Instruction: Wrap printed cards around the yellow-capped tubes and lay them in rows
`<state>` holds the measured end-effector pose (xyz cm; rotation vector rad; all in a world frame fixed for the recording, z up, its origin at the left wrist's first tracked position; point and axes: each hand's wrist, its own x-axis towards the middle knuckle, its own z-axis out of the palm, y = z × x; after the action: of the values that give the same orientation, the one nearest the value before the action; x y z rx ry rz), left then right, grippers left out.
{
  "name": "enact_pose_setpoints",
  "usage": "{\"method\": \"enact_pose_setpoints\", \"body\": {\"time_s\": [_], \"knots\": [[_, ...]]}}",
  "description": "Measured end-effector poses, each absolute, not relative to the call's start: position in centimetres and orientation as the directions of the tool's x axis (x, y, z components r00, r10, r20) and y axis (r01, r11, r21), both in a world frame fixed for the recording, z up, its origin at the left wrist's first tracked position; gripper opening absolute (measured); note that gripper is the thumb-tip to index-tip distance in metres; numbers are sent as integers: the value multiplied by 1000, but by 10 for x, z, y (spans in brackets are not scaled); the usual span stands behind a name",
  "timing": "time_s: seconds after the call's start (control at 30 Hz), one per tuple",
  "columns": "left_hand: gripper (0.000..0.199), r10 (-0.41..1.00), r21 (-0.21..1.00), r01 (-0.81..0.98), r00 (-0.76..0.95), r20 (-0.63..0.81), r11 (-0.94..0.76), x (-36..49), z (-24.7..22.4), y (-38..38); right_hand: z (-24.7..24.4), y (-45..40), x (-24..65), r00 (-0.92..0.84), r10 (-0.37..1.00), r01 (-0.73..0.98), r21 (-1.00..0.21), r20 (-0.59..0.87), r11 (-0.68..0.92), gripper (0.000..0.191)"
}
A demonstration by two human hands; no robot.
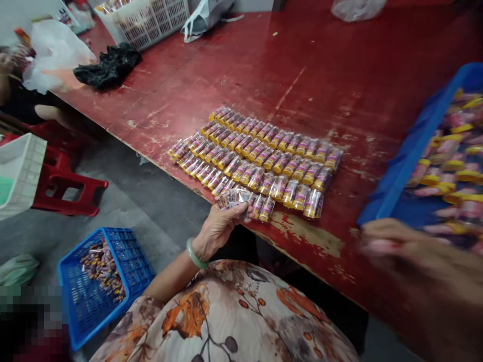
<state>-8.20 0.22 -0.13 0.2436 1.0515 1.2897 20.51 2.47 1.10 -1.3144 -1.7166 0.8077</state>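
Several rows of small clear-wrapped tubes (260,151) with yellow ends and purple labels lie side by side on the red table (339,65). My left hand (222,221), with a pale green bangle at the wrist, holds clear printed wrappers (234,197) at the table's front edge, against the nearest row. Over at the right, my right hand (396,241) is smeared by motion beside the blue tray (392,186), and its fingers cannot be made out. Pink and yellow pieces (453,151) lie loose in that tray.
A blue basket (139,259) of small wrapped items stands on the floor at the lower left, near a red stool (70,181) and a white crate (28,166). Farther back are a black bag (107,65), a white basket (151,22) and a person's arm (5,75).
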Motion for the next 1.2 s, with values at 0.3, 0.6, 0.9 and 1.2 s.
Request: {"method": "enact_pose_setpoints", "body": {"time_s": [0.3, 0.6, 0.9, 1.2], "knots": [[34, 870, 678, -710, -197, -452, 192, -59, 11, -22, -29, 17, 89, -446, 870, 162, -975, -209, -151, 22], [35, 874, 682, -711, -210, -437, 171, -60, 9, -40, -23, 19, 79, -497, 864, 193, -981, -82, 18, 9], [32, 834, 718, -665, -266, -483, 204, -67, -1, -27, -2, 8, 118, -417, 892, 240, -968, -177, -80, 19], [30, 815, 657, -730, -258, -519, 187, -62, 2, -30, 0, -14, 117, -489, 760, 277, -750, 429, 601, 32]]}}
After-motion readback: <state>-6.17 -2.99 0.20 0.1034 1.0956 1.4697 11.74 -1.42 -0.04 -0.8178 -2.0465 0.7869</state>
